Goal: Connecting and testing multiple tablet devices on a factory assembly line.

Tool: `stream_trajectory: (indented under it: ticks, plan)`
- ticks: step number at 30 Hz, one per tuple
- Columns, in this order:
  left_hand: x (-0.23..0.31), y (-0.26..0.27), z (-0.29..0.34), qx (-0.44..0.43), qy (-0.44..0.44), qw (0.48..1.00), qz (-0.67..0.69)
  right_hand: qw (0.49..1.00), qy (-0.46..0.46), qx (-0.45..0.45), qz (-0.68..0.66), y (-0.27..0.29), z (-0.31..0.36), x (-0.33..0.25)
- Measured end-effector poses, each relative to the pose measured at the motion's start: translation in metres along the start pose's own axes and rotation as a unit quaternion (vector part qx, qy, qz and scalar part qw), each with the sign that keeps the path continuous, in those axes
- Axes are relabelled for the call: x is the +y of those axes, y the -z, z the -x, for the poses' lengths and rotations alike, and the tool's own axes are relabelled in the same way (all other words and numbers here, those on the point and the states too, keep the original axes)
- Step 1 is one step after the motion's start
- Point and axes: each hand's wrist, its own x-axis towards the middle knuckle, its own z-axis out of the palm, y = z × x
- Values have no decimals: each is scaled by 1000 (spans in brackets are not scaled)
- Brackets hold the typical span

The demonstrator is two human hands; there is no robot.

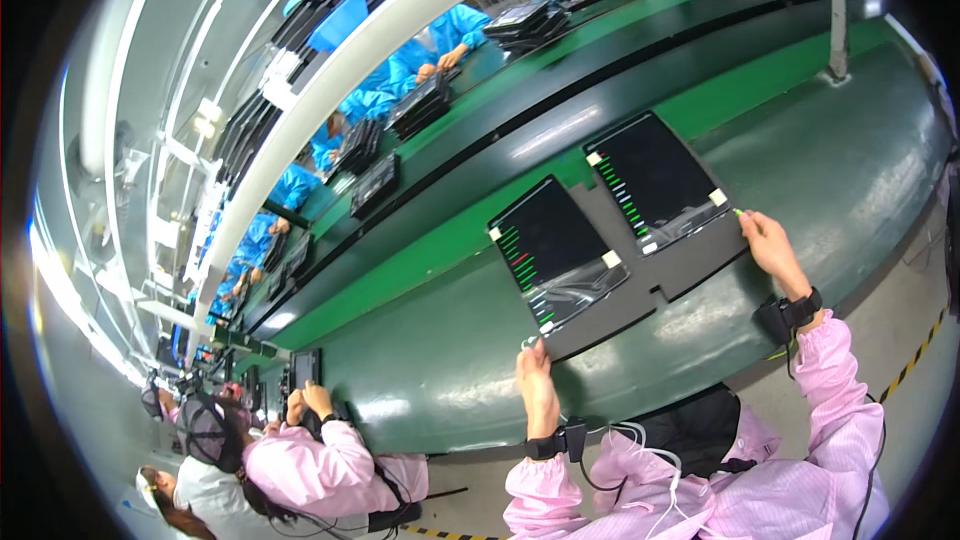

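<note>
While both hands sit on the dark tray (690, 275), my left hand (537, 380) pinches its near-left corner at approx 7 o'clock, fingers closed on the edge. Right hand (772, 243) pinches the right corner at approx 3 o'clock, also closed; small green bit at the fingertips, can't tell what. Tray lies on the green bench (860, 170), w/ two dark screens on it: left screen (552, 248) near my left hand, right screen (652, 178) at 12 from it, next to my right hand. Both show colored bars. Black conveyor (600, 105) runs beyond. Another worker in pink (320, 460) at 8 o'clock.
</note>
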Motion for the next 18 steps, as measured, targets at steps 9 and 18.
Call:
stream_trajectory:
  ticks: [9, 18]
  plan:
    - [10, 33, 73, 40, 31, 993, -110, 999, -33, 33, 16, 32, 101, 14]
    - [92, 75, -33, -22, -118, 977, -176, 986, 22, 159, 43, 29, 155, 9]
